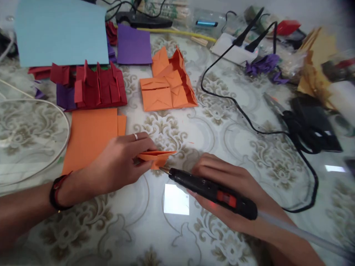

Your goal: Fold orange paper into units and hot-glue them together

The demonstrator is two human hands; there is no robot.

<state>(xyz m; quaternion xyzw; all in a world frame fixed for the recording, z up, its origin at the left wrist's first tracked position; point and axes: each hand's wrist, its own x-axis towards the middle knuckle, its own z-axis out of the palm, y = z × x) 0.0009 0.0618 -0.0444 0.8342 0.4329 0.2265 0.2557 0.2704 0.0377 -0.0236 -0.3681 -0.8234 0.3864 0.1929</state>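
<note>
Between the thumb and fingers of my left hand (pixel 122 162) is a small folded orange paper piece (pixel 158 159), its open layered edge pointing right. A ring and a dark wristband are on that hand and wrist. My right hand (pixel 224 184) is closed on a black hot glue gun (pixel 205 186) with a red switch. The metal tip touches or nearly touches the lower edge of the orange piece. Left of my left hand, flat orange sheets (pixel 91 136) lie on the patterned table cover (pixel 172 240).
Behind my hands are folded orange pieces (pixel 161 94), a folded red paper assembly (pixel 100 87), a purple sheet (pixel 134 45) and a light blue sheet (pixel 62 33). A white power strip (pixel 235 50), black cable (pixel 246 114) and scissors (pixel 288 118) are at the right.
</note>
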